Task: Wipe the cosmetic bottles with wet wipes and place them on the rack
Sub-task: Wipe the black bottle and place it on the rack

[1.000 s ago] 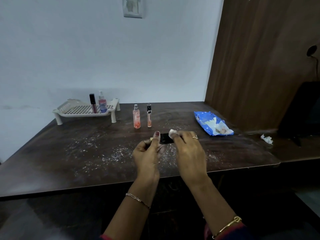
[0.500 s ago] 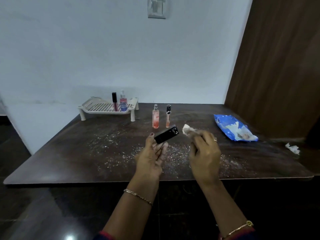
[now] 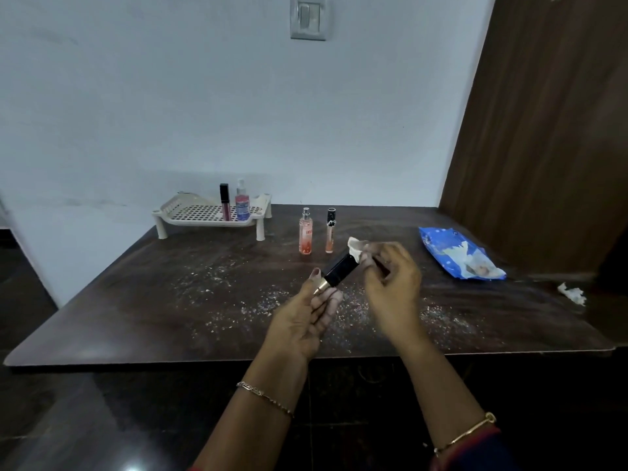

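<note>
The left hand [image 3: 306,317] pinches the black bottle [image 3: 339,268] by its lower, gold-banded end, thumb against fingertips, while the right hand [image 3: 390,283] presses a bunched wet wipe [image 3: 356,246] onto its far tip with curled fingers. A hard rub there could lever the bottle out of that light grip. It would then drop onto the tabletop [image 3: 170,300] below the hands, or into the two upright bottles [image 3: 305,234] just beyond them.

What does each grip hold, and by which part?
Left grip holds the black tube by its gold-banded end; right grip pinches a wet wipe against its top.
</note>
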### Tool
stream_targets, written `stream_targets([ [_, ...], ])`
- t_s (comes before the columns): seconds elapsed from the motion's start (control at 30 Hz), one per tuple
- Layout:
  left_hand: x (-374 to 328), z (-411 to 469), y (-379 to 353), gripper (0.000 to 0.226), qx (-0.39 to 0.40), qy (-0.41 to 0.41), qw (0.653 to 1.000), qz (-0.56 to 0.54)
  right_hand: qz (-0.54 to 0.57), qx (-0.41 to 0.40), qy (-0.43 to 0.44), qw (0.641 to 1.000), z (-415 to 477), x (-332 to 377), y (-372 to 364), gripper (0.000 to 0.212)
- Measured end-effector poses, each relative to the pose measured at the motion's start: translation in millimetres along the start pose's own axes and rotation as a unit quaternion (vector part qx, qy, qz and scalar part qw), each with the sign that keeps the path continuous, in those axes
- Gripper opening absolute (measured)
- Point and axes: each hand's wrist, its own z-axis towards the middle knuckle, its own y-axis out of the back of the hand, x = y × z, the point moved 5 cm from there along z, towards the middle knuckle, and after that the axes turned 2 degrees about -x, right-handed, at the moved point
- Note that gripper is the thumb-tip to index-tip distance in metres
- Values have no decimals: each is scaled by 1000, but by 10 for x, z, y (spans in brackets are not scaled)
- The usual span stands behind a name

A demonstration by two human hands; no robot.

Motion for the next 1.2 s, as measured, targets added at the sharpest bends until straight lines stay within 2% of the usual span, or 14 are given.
stream_targets([
  [0.13, -32, -23, 22, 24, 25, 18, 999, 18, 195, 37, -188, 962, 61, -178, -44, 21],
  [0.27, -82, -37, 36, 19, 55, -3, 996, 68, 181, 42, -209, 960, 69, -209, -35, 19],
  [0.47, -155, -71, 97, 28, 111, -81, 968, 209, 88, 39, -155, 983, 36, -192, -42, 19],
  [0.53, -142, -66, 103, 28, 112, -88, 967, 211, -57, 15, -40, 997, 2, -54, 8, 14],
  [0.57, -136, -66, 105, 26, 109, -87, 969, 201, -149, 7, 50, 987, -46, 61, 8, 13],
  [0.63, -126, -59, 112, 23, 100, -85, 976, 175, -270, 31, 209, 939, -221, 253, -87, 17],
  [0.7, -121, -52, 127, 21, 100, -84, 978, 160, -323, 79, 298, 895, -378, 306, -169, 21],
  [0.77, -125, -43, 149, 19, 103, -81, 979, 157, -334, 88, 306, 887, -352, 252, -140, 21],
  [0.93, -101, -5, 167, 20, 99, -79, 980, 154, -321, 51, 195, 925, -130, 90, -34, 31],
  [1.0, -88, 20, 166, 20, 91, -80, 982, 145, -331, 42, 210, 919, -228, 108, -81, 26],
  [1.1, -79, 57, 171, 20, 87, -74, 984, 136, -339, 84, 263, 899, -429, 76, -153, 27],
  [1.2, -67, 86, 195, 21, 99, -66, 983, 139, -348, 68, 240, 903, -283, -11, -65, 25],
])
